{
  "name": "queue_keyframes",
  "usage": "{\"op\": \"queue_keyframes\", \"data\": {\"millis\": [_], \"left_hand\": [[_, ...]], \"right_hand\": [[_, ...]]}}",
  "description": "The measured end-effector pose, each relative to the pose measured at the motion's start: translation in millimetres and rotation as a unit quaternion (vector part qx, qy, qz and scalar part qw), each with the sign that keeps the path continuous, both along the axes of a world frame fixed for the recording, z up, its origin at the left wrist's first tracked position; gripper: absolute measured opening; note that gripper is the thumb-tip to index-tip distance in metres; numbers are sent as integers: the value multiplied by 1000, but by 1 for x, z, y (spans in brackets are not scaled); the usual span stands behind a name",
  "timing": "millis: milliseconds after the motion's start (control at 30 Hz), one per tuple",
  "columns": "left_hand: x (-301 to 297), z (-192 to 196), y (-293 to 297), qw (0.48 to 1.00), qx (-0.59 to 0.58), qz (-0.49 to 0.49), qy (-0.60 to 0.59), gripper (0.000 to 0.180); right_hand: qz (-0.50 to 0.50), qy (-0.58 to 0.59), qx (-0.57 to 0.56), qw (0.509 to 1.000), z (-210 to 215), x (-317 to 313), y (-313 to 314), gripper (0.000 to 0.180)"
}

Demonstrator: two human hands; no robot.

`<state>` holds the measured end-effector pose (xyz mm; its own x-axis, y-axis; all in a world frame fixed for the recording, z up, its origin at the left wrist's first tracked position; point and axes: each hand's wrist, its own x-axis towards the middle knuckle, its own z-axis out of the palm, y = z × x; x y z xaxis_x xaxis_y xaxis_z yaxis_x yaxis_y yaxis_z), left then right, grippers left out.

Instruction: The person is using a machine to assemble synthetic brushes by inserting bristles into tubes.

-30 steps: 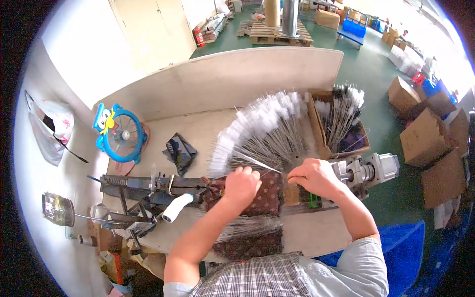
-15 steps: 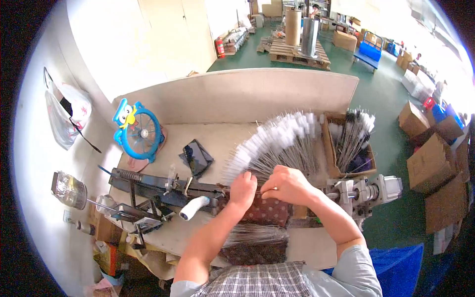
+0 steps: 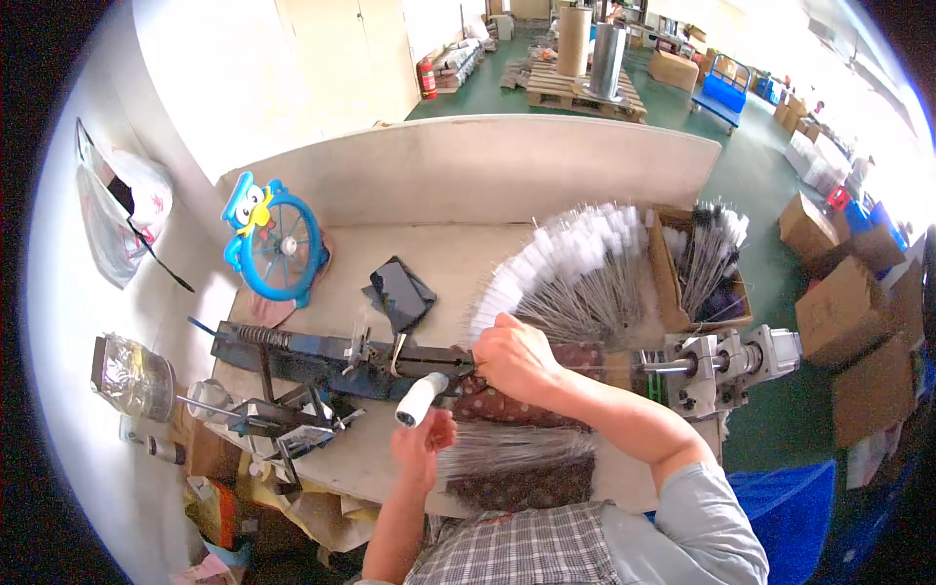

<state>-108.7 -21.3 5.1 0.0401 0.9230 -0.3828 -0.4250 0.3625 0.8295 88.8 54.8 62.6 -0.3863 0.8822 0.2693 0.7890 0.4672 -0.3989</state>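
My right hand [image 3: 514, 363] is closed at the right end of a long black metal bench fixture [image 3: 429, 363]; what its fingers pinch is hidden. Just below a white tubular handle [image 3: 423, 398] on that fixture is my left hand [image 3: 424, 447], its fingers loosely parted. Whether it touches the handle I cannot tell. Beyond my right hand, white-tipped wire brushes [image 3: 575, 273] lie fanned out on the bench. Nearer me, a bundle of thin bare wires [image 3: 517, 448] rests on brown dotted cloth [image 3: 526, 487].
At right stands a metal clamp unit with a motor [image 3: 721, 366], its shaft facing the fixture. Behind it is a cardboard box [image 3: 673, 292] of dark and white brushes. A blue toy-like fan [image 3: 278, 244] and a black phone-like slab [image 3: 400, 294] occupy the left bench. A low panel [image 3: 468, 171] borders the back.
My left hand has dropped from beside the right one to below the white handle. My right hand has shifted left to the fixture's end. The view has tilted slightly.
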Motion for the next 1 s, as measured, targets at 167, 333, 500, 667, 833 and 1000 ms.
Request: {"op": "queue_keyframes", "data": {"millis": [167, 333, 500, 667, 833, 1000], "left_hand": [[32, 28, 19, 991, -41, -25, -128, 36], [29, -14, 28, 883, 98, -164, 428, 45], [39, -21, 28, 929, 108, -140, 326, 36], [74, -16, 17, 998, 38, -49, 23, 19], [65, -27, 20, 947, 138, -98, 272, 16], [38, -38, 26, 871, 126, -193, 435, 32]], "right_hand": [[-18, -13, 1, 1000, -4, -5, 3, 7], [-11, -21, -13, 1000, 3, -5, -1, 10], [27, 1, 38, 999, 5, 14, -11, 13], [49, 103, 178, 977, -1, 51, -49, 15], [46, 83, 20, 995, -56, 35, -54, 21], [33, 4, -88, 996, -79, 24, -42, 17]]}}
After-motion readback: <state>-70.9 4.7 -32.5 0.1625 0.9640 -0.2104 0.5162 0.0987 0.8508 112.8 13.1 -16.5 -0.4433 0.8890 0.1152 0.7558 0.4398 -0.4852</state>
